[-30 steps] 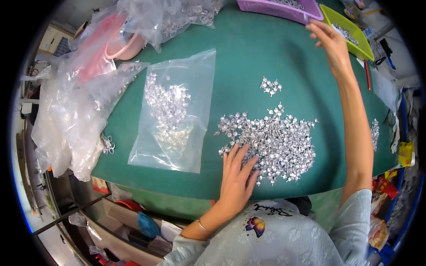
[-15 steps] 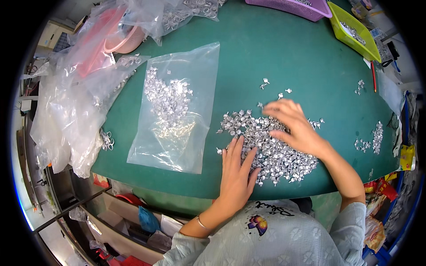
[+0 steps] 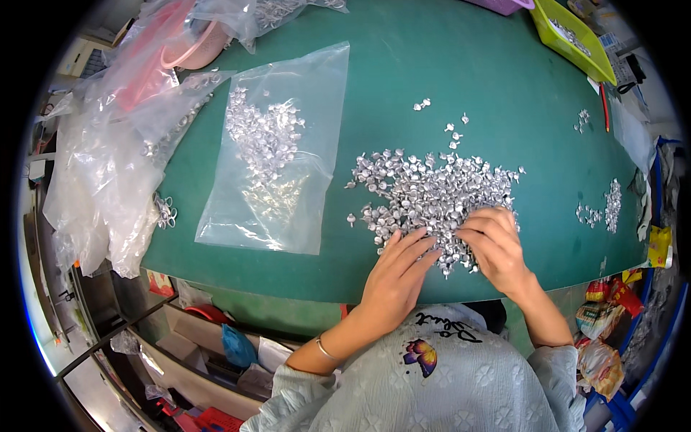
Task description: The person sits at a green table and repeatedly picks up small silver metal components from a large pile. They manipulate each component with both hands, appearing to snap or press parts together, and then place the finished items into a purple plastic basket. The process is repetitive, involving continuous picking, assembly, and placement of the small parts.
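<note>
Silver bits (image 3: 432, 194) heaped just past both hands, wide left to right. Left hand (image 3: 394, 277) flat, fingers spread; right hand (image 3: 495, 246) curled over near edge, grip hidden.

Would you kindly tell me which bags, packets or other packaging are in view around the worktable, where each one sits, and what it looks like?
Clear plastic bag: flat on the green table, left of the silver pile, holding small silver parts.
Crumpled clear bags: heaped over the table's left edge.
Clear bag of parts: top edge, bunched.
Colourful snack-like packets: lower right, below the table, red, yellow and green.
Small yellow packet: right table edge.
</note>
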Available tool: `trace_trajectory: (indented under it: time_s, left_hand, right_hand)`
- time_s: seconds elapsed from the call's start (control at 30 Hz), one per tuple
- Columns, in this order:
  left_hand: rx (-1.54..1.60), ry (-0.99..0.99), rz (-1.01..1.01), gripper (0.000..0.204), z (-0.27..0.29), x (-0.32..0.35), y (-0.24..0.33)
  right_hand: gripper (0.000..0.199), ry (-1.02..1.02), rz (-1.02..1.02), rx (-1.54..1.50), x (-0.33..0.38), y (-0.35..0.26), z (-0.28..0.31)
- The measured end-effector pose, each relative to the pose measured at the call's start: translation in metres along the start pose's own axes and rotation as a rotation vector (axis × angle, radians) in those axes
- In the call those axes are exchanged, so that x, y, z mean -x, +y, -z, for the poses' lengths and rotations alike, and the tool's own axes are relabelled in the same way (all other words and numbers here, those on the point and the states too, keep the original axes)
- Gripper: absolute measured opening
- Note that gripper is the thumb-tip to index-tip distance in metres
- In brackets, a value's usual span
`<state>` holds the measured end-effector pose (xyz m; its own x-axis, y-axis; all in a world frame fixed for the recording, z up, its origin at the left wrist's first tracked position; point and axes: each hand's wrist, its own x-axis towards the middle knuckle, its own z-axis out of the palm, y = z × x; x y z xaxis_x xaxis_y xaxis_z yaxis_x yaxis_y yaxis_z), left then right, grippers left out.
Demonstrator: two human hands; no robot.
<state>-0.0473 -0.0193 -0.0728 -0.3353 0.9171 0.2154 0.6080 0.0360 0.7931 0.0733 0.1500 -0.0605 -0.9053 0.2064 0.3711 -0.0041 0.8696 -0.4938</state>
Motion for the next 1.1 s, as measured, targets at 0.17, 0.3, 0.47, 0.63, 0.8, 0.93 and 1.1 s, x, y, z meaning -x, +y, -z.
trace_trajectory:
  time_s: [0.17, 0.3, 0.47, 0.63, 0.8, 0.93, 1.1]
  left_hand:
    - [0.097, 0.08, -0.03, 0.033, -0.003, 0.0, 0.005]
    - [0.332, 0.138, 0.114, 0.032, -0.01, -0.004, 0.017]
    - [1.074, 0.097, 0.462, 0.033, -0.021, -0.01, 0.032]
    - [1.282, 0.14, 0.484, 0.028, -0.03, -0.01, 0.032]
    - [1.297, 0.122, 0.512, 0.027, -0.029, -0.008, 0.033]
    - [1.25, 0.148, 0.44, 0.029, -0.03, -0.007, 0.034]
    - [1.132, 0.172, 0.388, 0.032, -0.025, -0.008, 0.04]
  right_hand:
    - [0.015, 0.216, -0.311, -0.165, 0.01, -0.013, 0.002]
    - [0.014, 0.294, -0.488, -0.373, 0.016, -0.02, 0.002]
    - [0.019, 0.34, -0.599, -0.76, 0.023, -0.04, -0.002]
    - [0.02, 0.313, -0.403, -0.563, 0.025, -0.043, 0.001]
    - [0.018, 0.334, -0.341, -0.598, 0.03, -0.044, 0.0]
    - [0.021, 0.382, -0.388, -0.668, 0.028, -0.05, 0.001]
    - [0.025, 0.347, -0.417, -0.722, 0.027, -0.055, 0.008]
